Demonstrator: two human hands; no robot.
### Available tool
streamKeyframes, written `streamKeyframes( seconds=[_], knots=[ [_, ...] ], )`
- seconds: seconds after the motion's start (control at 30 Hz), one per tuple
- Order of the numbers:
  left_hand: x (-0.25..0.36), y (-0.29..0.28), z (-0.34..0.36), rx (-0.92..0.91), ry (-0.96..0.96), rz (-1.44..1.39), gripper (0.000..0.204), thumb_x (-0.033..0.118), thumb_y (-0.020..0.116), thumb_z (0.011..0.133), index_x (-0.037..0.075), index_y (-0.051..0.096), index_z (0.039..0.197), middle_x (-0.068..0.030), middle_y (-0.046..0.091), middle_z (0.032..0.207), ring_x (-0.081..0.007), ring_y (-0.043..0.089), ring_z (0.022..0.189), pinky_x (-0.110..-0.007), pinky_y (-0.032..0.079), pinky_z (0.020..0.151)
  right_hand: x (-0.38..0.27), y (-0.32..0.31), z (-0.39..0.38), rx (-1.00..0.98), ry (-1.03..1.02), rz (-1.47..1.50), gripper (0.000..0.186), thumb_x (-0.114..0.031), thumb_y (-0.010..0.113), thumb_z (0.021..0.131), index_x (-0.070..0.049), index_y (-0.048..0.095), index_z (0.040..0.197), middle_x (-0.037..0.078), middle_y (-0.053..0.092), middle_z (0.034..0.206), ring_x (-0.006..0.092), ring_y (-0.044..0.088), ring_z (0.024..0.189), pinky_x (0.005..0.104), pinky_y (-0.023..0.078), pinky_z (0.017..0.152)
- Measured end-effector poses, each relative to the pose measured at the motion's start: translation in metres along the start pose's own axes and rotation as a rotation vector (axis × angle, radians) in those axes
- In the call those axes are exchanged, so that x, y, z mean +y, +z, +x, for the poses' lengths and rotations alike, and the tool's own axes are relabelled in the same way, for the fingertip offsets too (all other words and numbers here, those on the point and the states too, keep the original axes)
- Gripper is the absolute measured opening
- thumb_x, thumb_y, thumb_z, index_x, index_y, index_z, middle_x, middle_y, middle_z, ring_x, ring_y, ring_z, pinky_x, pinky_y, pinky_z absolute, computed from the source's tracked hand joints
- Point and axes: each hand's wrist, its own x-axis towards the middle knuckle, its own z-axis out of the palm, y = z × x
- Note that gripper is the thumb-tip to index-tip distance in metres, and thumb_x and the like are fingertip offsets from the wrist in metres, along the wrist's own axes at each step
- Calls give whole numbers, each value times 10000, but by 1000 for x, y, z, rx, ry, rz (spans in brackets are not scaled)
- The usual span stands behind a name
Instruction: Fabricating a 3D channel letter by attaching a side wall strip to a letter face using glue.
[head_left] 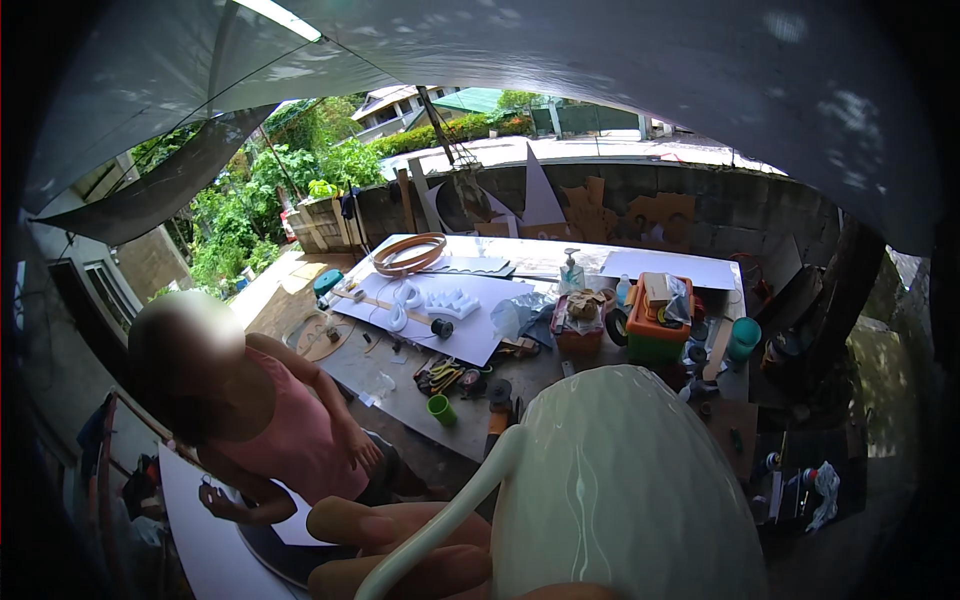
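Observation:
A large pale mug with a faceted surface fills the lower middle, very close and tilted. Its curved handle sticks out on the left side. Bent fingers of my left hand are closed at the handle, partly hidden by it. A sliver of skin shows below the mug at the bottom edge; which hand it belongs to I cannot tell. My right hand is not plainly in view. The mug's inside is hidden.
At left stands another person in a pink sleeveless top. Beyond lies a worktable with white cut sheets, an angle grinder, a green cup, a pump bottle and an orange-green toolbox. A block wall stands behind.

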Motion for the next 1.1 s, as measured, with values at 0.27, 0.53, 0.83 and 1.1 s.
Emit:
streamKeyframes(
  seconds=[0.27,0.53,0.83,1.1],
  knots=[
    [31,54,3,230,-196,191,810,307,897,723,-3,476,1342,-92,583,1184,-185,601,1058,-344,484,1014,23,22,9,146,-138,5,289,-261,648,903,-36,680,1083,255,680,1052,447,640,1004,516,520,856],
    [21,45,-27,191,-109,-419,558,278,804,843,44,504,1251,-98,582,1248,-137,589,1189,-308,498,1056,50,39,10,212,-235,-23,308,-286,653,901,-52,689,1097,269,677,1042,455,640,996,535,512,872],
    [3,-11,-96,265,-438,690,781,241,911,687,46,478,1307,-145,644,1239,-185,585,1049,-327,463,963,-32,-34,-4,-63,-57,-37,319,-266,672,907,-85,681,1170,164,679,1018,343,661,1009,442,526,891],
    [-59,-84,-179,155,-813,1101,994,158,952,572,14,388,1379,-150,572,1276,-246,590,1175,-402,488,1021,-28,-36,-28,38,68,-24,309,-240,695,895,-74,685,1156,158,681,1019,327,668,979,429,522,888]
  ],
)
